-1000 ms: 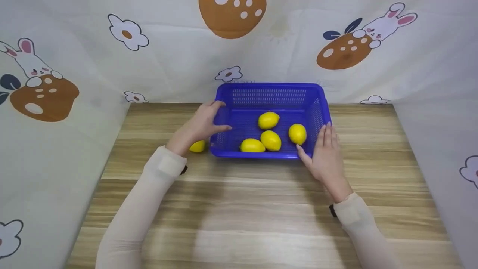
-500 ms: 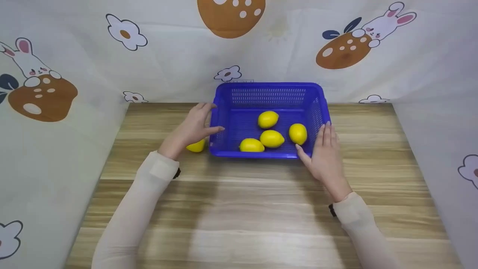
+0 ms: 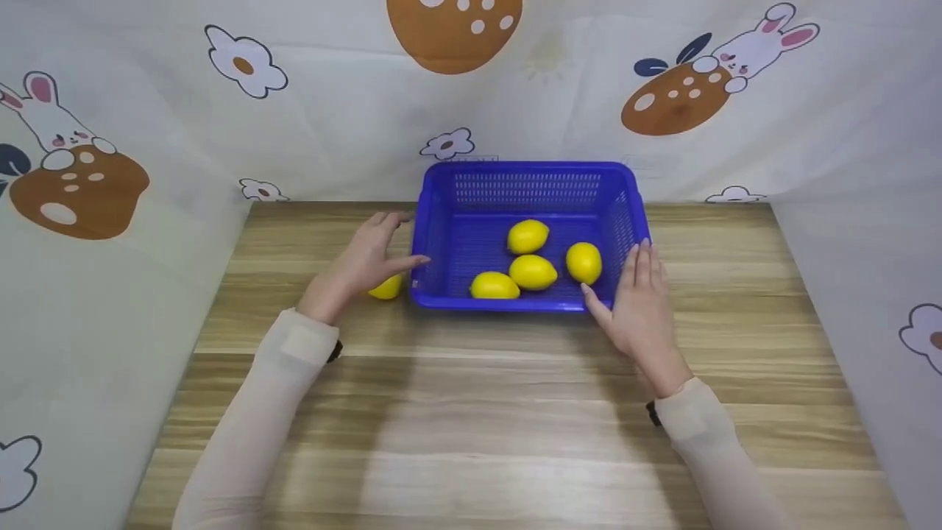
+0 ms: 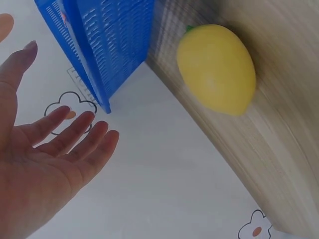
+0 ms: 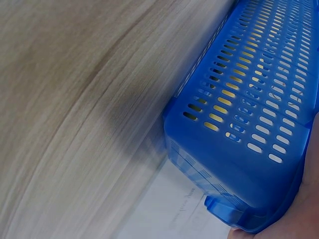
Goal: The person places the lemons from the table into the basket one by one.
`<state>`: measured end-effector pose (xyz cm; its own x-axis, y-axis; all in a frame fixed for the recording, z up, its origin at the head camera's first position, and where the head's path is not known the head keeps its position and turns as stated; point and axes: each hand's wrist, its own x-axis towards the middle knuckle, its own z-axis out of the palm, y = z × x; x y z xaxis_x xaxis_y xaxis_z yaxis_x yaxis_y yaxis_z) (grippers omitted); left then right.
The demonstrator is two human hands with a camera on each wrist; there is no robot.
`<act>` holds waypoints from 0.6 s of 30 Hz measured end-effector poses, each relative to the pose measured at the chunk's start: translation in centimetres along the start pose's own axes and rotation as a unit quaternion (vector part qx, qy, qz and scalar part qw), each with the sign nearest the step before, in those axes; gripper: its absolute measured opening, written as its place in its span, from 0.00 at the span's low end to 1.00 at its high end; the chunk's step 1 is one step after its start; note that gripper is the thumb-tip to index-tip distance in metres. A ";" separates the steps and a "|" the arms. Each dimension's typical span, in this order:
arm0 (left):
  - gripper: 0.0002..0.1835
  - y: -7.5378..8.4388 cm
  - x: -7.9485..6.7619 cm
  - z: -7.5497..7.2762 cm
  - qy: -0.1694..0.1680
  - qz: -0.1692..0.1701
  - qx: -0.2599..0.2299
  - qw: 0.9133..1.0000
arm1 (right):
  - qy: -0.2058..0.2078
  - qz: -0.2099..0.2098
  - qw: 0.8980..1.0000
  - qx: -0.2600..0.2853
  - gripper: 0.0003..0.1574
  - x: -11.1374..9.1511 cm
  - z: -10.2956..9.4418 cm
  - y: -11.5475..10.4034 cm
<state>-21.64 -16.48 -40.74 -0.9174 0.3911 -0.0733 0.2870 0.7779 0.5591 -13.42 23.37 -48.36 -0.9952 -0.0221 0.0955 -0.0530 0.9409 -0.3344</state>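
A blue plastic basket (image 3: 530, 168) with slotted walls stands at the back of the table and holds several yellow lemons (image 3: 533, 273). Just outside its left wall, my left hand (image 3: 358, 261) hovers with spread fingers and grips nothing. Below that hand, one more lemon (image 4: 217, 69) lies on the tabletop; in the head view the hand partly covers it. My right hand (image 3: 645, 313) rests along the basket's right rim with fairly straight fingers, its thumb by the front right corner. In the right wrist view, the palm edge (image 5: 294, 209) meets the rim.
The wood-grain table (image 3: 486, 412) stretches out in front of the basket. Behind and at both sides hangs a pale cloth (image 3: 331, 118) printed with rabbits and flowers; the basket stands close to its back part.
My left hand has drawn away from the basket's left rim, moving left and slightly nearer. One lemon inside has turned a little. The right hand stays put on the rim.
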 end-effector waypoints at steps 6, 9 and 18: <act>0.43 -0.8 -0.6 0.2 0.005 -0.009 -0.013 1.000 | 0.001 -0.001 1.000 0.004 0.63 0.0 0.1 0.0; 0.44 -1.2 -0.9 0.3 0.004 -0.011 -0.016 1.000 | 0.003 -0.001 1.000 0.004 0.63 -0.1 0.1 0.0; 0.42 -2.6 -1.6 0.6 0.006 -0.019 -0.022 1.000 | 0.009 0.000 1.000 0.012 0.64 -0.1 0.3 0.1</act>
<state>-20.77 -18.83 -42.60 -0.9306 0.3561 -0.0850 0.2402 0.7691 0.5923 -13.36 23.41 -48.65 -0.9936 -0.0153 0.1115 -0.0545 0.9324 -0.3572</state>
